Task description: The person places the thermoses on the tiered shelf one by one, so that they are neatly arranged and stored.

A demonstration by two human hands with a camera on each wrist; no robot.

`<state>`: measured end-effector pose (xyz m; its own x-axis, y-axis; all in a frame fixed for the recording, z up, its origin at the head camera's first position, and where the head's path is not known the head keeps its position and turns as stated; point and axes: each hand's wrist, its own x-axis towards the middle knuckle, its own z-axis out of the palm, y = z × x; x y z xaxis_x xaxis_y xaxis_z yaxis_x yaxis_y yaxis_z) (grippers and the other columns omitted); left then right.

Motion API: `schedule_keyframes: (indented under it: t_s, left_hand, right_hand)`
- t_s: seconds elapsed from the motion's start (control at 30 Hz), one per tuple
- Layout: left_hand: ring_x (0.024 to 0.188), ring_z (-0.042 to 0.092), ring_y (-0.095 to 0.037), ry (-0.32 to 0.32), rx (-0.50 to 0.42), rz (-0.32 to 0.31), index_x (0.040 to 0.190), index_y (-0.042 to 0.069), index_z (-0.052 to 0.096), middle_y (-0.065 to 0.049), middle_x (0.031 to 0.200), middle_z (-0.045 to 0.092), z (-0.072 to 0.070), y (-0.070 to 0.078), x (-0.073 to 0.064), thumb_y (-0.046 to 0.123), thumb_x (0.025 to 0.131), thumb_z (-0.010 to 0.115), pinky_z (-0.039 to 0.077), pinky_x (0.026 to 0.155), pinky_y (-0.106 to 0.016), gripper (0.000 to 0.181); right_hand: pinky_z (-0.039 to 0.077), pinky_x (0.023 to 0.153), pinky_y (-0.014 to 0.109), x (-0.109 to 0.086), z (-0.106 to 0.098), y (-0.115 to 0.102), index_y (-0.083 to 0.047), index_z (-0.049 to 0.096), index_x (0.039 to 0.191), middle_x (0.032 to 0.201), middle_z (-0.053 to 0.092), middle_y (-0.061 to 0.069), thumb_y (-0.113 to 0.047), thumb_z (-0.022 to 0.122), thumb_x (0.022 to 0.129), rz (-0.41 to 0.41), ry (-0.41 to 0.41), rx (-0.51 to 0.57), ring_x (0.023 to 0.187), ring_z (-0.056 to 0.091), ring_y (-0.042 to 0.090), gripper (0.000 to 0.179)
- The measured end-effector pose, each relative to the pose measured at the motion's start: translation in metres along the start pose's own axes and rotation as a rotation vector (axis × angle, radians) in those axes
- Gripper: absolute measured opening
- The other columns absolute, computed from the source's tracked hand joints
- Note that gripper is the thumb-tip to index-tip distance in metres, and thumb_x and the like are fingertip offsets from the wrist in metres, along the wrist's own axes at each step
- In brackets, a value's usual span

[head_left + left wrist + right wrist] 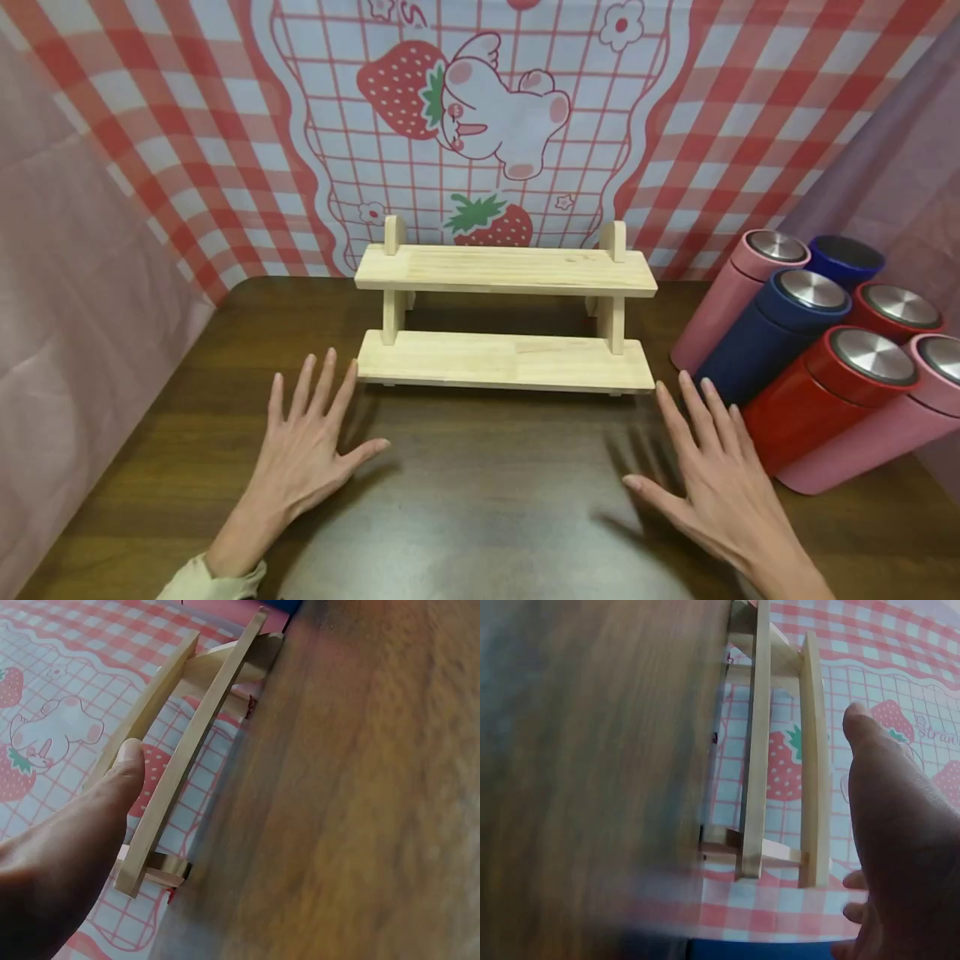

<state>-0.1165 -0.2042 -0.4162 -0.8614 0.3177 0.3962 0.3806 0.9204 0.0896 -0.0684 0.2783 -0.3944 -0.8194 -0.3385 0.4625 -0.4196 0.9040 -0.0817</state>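
The wooden shelf (pixel 450 360) stands on the table (pixel 465 483), before the patterned cloth (pixel 495 117). Near its front corners are the left hand (pixel 303 458) and the right hand (pixel 723 496), fingers straight and spread; whether they touch it, I cannot tell. At right are six bottles (pixel 806 417): the rear blue is mostly hidden, one pink is cut off.

Shelf (pixel 506 358) on table (pixel 480 483), cloth (pixel 480 125) behind. Bottles (pixel 810 408) clustered on table right of shelf. Left hand (pixel 300 462) before shelf's left end; right hand (pixel 723 492) before right end, beside bottles.
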Motion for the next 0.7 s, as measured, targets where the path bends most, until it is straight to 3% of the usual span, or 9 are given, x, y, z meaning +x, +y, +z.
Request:
schedule_keyframes:
  t_s: [0.07,0.17,0.23,0.37,0.53,0.7]
  left_hand:
    - [0.157,0.006,-0.038,-0.004,-0.035,-0.021,0.164,0.007,0.027,-0.02,0.171,0.013,0.001,-0.001,0.001,0.079,0.096,0.041,0.003,0.121,-0.066,0.101]
    - [0.156,0.013,-0.039,0.015,-0.12,-0.067,0.164,0.004,0.027,-0.024,0.168,0.021,0.003,-0.002,0.003,0.068,0.099,0.053,0.009,0.122,-0.063,0.095]
    - [0.153,0.02,-0.042,0.047,-0.187,-0.1,0.162,0.001,0.029,-0.027,0.165,0.028,0.005,-0.003,0.006,0.06,0.099,0.061,0.013,0.122,-0.061,0.092]
    - [0.145,0.036,-0.047,0.136,-0.331,-0.166,0.157,-0.004,0.038,-0.029,0.157,0.041,0.009,-0.006,0.013,0.042,0.096,0.075,0.029,0.117,-0.062,0.086]
    - [0.135,0.048,-0.049,0.193,-0.484,-0.242,0.155,-0.004,0.042,-0.029,0.151,0.048,0.016,-0.007,0.024,0.026,0.092,0.082,0.041,0.106,-0.065,0.08]
    - [0.131,0.052,-0.05,0.186,-0.555,-0.281,0.154,-0.004,0.044,-0.031,0.147,0.05,0.021,-0.009,0.034,0.025,0.092,0.083,0.045,0.104,-0.064,0.079]
  right_hand:
    - [0.009,0.126,0.039,-0.001,-0.003,-0.002,-0.01,0.035,0.162,0.162,0.034,0.022,-0.077,0.051,0.094,-0.009,0.07,0.037,0.145,0.033,0.045,0.097]
    - [0.019,0.121,0.022,-0.003,-0.006,-0.004,-0.001,0.055,0.147,0.139,0.055,0.027,-0.072,0.051,0.098,-0.037,0.237,0.102,0.121,0.053,0.045,0.086]
    - [0.023,0.114,0.013,-0.006,-0.008,-0.004,0.004,0.064,0.133,0.123,0.062,0.026,-0.066,0.054,0.099,-0.036,0.35,0.13,0.106,0.058,0.043,0.079]
    - [0.032,0.103,0.007,-0.01,-0.011,-0.004,0.012,0.069,0.109,0.099,0.064,0.026,-0.057,0.061,0.099,0.005,0.561,0.176,0.088,0.058,0.037,0.07]
    - [0.039,0.09,0.007,-0.011,-0.015,-0.007,0.018,0.063,0.094,0.087,0.059,0.032,-0.05,0.067,0.096,0.102,0.778,0.25,0.087,0.056,0.01,0.068]
    - [0.041,0.085,0.006,-0.012,-0.02,-0.01,0.023,0.058,0.097,0.09,0.058,0.032,-0.047,0.071,0.094,0.208,0.837,0.299,0.101,0.052,-0.008,0.071]
